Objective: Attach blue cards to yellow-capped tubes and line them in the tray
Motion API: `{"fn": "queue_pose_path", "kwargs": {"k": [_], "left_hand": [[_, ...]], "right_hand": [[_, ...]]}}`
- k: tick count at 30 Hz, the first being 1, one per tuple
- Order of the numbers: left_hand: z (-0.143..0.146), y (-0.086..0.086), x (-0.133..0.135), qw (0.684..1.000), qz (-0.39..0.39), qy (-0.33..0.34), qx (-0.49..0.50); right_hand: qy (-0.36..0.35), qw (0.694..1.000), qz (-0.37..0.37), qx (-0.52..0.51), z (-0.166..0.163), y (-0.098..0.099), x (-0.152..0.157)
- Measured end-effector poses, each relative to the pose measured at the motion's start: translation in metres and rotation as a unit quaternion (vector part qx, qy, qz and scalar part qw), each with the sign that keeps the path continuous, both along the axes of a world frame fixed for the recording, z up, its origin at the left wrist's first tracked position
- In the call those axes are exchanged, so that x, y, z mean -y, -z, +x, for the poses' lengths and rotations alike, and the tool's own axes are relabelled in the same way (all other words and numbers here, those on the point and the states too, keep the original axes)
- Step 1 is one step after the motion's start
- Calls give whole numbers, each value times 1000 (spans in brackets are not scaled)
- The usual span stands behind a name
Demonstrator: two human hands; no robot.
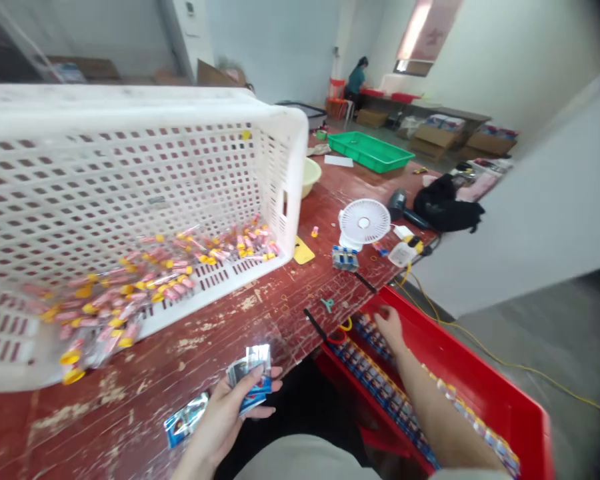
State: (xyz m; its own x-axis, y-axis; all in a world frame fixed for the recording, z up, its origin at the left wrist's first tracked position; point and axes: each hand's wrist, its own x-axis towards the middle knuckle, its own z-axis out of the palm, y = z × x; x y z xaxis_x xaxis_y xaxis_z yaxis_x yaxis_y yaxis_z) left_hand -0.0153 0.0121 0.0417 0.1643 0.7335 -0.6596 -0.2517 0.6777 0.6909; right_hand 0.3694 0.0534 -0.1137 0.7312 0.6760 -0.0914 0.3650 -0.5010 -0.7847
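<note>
My left hand point(230, 410) is closed around a few small shiny blue-and-silver packets point(250, 377), fanned between thumb and fingers above the table's front edge. Another blue-and-silver packet point(186, 419) lies on the table beside my left wrist. At lower right, my right hand point(391, 330) reaches down into a red tray point(505, 393), its fingers curled at the end of a row of small blue, white and orange packed pieces point(373, 337). What those fingertips hold is hidden. Longer rows of similar pieces point(380, 387) stand in the tray, partly covered by my forearm.
A white perforated crate point(130, 180) holds many pink, yellow-capped pieces. On the worn red table point(260, 307) are a small white fan point(364, 223), a blue-silver bundle point(345, 258), a yellow card point(303, 251) and a green tray point(370, 152). A yellow cable point(485, 343) crosses the floor. A person point(356, 80) sits far back.
</note>
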Motion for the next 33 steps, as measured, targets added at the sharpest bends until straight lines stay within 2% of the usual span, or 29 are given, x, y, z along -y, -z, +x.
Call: {"fn": "queue_pose_path", "kwargs": {"k": [3,4,6,8,10,12,14,17,20,22,24,26,28,30,33], "left_hand": [[-12,6,-2,1000,15,-11,2],[-16,9,-3,1000,19,-21,3],[-24,13,-7,999,33,-36,7],[-32,14,-9,998,56,-39,5],[-38,14,-10,997,68,-39,-1],[-44,12,-10,997,64,-53,-4],[-49,9,-9,995,57,-77,1],[-55,7,-6,991,59,-117,6],[-59,8,-6,987,66,-143,-5],[-59,9,-7,988,66,-141,-15],[-58,11,-9,990,63,-128,-16],[-55,12,-11,992,61,-107,-7],[-53,13,-13,994,63,-94,-2],[-51,13,-14,994,68,-89,-2],[-51,13,-13,993,77,-88,-6]], "right_hand": [[-13,997,69,24,-41,-20,25],[-49,992,110,38,-60,-26,27],[-193,957,206,65,-104,-41,14],[-339,901,256,92,-152,-59,-22],[-419,868,240,119,-198,-75,-74],[-456,853,217,128,-235,-86,-128],[-468,852,196,125,-259,-90,-169],[-478,855,174,101,-276,-84,-192],[-502,847,167,51,-274,-81,-176],[-518,840,164,10,-267,-87,-154],[-536,823,170,-79,-260,-103,-128],[-549,791,185,-196,-254,-124,-104],[-562,758,201,-264,-251,-148,-84],[-591,744,209,-231,-248,-170,-72],[-631,734,224,-108,-247,-191,-65]]}}
